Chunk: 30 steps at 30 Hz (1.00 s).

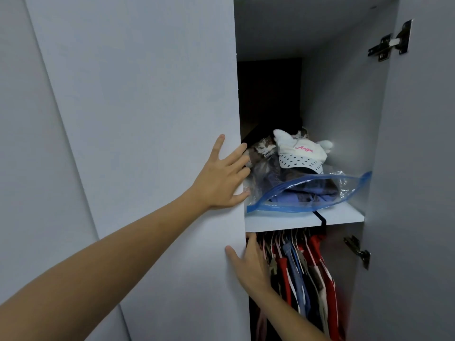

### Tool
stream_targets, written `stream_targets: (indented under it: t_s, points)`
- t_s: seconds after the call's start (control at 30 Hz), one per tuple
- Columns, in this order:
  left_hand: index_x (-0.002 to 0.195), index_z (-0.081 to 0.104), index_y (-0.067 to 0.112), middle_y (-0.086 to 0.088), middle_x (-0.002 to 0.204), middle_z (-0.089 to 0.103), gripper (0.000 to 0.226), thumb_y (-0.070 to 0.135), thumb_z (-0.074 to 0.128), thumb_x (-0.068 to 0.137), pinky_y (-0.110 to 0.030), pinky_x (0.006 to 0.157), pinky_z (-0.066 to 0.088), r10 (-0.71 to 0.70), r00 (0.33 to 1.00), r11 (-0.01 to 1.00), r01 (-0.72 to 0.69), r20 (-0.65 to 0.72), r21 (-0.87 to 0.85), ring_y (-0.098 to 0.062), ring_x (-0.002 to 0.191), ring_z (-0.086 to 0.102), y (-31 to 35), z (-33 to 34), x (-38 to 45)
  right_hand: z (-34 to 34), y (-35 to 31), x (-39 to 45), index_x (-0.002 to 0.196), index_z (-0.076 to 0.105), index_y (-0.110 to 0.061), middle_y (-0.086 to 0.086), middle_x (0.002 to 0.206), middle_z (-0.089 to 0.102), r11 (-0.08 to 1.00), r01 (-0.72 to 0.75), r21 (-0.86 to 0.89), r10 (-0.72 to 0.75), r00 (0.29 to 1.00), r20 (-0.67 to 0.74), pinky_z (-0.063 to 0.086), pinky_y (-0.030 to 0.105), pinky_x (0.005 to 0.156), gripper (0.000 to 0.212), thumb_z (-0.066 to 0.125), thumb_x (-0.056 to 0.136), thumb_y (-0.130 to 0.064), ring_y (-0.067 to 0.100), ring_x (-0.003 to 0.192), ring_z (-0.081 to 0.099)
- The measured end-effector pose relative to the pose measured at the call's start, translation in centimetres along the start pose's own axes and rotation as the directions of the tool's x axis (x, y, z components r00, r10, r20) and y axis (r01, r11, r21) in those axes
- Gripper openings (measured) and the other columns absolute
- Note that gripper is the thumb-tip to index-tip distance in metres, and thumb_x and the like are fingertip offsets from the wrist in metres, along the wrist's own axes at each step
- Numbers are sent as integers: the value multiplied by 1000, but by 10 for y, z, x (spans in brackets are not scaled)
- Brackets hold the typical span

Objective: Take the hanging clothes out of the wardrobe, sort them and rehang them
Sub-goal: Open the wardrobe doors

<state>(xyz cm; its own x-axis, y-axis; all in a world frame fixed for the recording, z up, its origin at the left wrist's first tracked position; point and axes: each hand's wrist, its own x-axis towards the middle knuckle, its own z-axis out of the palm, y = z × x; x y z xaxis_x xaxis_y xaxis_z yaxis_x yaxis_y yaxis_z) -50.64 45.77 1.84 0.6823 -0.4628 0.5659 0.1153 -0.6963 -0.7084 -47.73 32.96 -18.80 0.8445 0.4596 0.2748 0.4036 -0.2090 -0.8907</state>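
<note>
With the left hand [219,179] spread flat on the wardrobe panel [147,119] and the right hand [251,264], fingers straight and holding nothing, reaching into the hanging clothes [302,271] below the shelf [295,221], hooks should be lifted clear, not tugged.

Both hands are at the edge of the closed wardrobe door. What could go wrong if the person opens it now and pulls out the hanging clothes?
1. The left hand has its fingers past the door edge, touching the plastic bag; the bag and the white cap on it might get dragged off the shelf.
2. The hanging clothes are packed tightly, so hangers may tangle or garments slip when the right hand pulls.
</note>
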Motion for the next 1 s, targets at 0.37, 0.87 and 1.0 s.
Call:
stream_targets:
  t_s: [0.37, 0.87, 1.0]
  points:
    - [107, 67, 10, -11, 120, 62, 64, 70, 52, 92, -75, 117, 16, -45, 992, 997, 37, 117, 65, -37, 144, 44, 35, -119, -43, -18, 1, -92, 126, 47, -26, -8, 119, 57, 971, 201, -126, -187, 976, 110, 53, 40, 85, 33, 52, 103, -48, 16, 107, 61]
    - [102, 63, 8, -13, 123, 60, 65, 70, 64, 85, -65, 122, 22, -163, 931, 980, 115, 326, 163, -36, 146, 41, 50, -256, -119, 9, -37, -213, 142, 48, -25, 0, 115, 53, 901, 422, -106, -397, 897, 192, 54, 41, 75, 45, 62, 99, -27, 30, 102, 64]
    - [102, 61, 8, -12, 118, 60, 63, 70, 62, 88, -64, 123, 22, -162, 938, 980, 117, 306, 158, -37, 145, 42, 41, -279, -153, 23, -51, -241, 162, 26, -37, -6, 136, 50, 887, 459, -52, -436, 869, 236, 55, 40, 83, 64, 54, 105, -34, 24, 111, 64]
